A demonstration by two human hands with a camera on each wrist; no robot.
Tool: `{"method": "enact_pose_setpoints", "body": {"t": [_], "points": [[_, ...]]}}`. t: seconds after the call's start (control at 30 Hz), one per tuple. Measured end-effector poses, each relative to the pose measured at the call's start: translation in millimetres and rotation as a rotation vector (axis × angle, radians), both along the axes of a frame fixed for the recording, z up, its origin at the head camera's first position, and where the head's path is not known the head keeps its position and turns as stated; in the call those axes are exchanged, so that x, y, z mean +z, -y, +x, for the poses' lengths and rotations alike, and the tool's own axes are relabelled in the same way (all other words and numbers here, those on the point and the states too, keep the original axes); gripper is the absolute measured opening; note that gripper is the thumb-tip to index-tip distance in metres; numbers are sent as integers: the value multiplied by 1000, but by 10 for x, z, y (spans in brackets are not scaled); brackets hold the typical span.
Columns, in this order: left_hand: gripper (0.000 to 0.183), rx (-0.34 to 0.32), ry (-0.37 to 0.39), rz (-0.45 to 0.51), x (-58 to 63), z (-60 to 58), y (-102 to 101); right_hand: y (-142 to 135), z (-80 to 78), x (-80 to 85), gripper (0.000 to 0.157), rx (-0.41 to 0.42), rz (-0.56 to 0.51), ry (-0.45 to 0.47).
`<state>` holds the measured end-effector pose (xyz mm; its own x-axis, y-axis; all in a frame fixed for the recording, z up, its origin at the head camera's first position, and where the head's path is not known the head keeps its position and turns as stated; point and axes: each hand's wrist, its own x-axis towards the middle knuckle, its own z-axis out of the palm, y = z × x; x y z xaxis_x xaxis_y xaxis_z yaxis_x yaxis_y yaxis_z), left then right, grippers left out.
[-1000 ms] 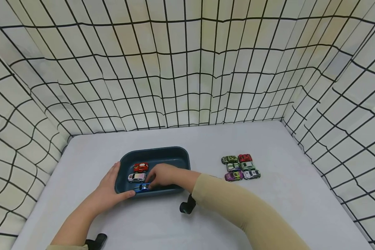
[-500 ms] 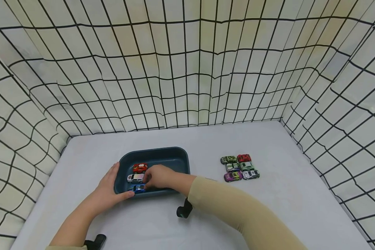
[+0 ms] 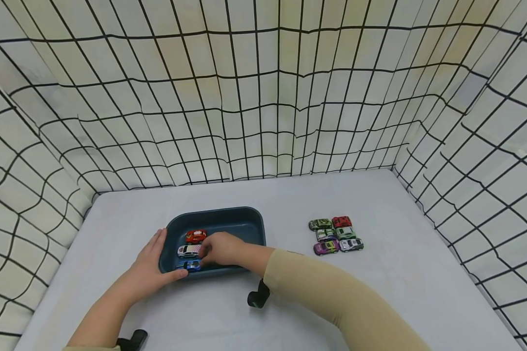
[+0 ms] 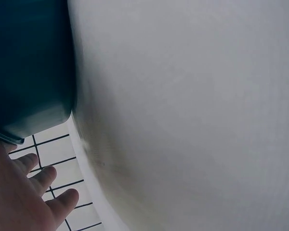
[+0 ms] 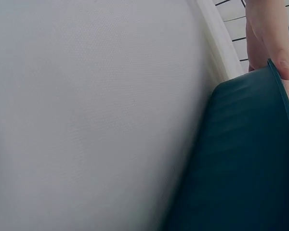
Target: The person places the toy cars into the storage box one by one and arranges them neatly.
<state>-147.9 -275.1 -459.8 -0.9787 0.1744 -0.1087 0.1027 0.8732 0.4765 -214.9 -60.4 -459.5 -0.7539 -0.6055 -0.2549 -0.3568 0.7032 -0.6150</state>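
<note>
A dark teal tray (image 3: pixel 248 229) stands on the white table. My left hand (image 3: pixel 145 268) braces its left end with straight fingers along the outside and the thumb over the front left corner. Inside, a red toy car (image 3: pixel 195 236), a white toy car (image 3: pixel 187 251) and a blue toy car (image 3: pixel 188 265) form a column on the left. My right hand (image 3: pixel 221 248) reaches in, its curled fingers at the right end of the blue car; the fingertips are partly hidden. Both wrist views mainly show the tray's outer wall (image 4: pixel 29 67), with left-hand fingers (image 4: pixel 44 178) beside it.
Several toy cars sit grouped to the right, among them a camouflage car (image 3: pixel 320 224), a red one (image 3: pixel 341 222) and a purple one (image 3: pixel 326 247). White walls with black netting (image 3: pixel 263 117) enclose the table's back and sides. Black wrist devices (image 3: pixel 258 296) hang under the forearms.
The blue car has slid left along the tray's front wall, with my right hand moving left alongside it. My left hand keeps its place on the tray.
</note>
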Motion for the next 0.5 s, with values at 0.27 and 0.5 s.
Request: {"method": "enact_pose_setpoints", "body": {"t": [0.27, 0.5], "points": [[128, 12, 1, -26, -15, -4, -5, -101, -36, 87, 16, -3, -50, 12], [126, 17, -3, -54, -4, 21, 10, -212, -37, 289, 21, 23, -75, -18]]}}
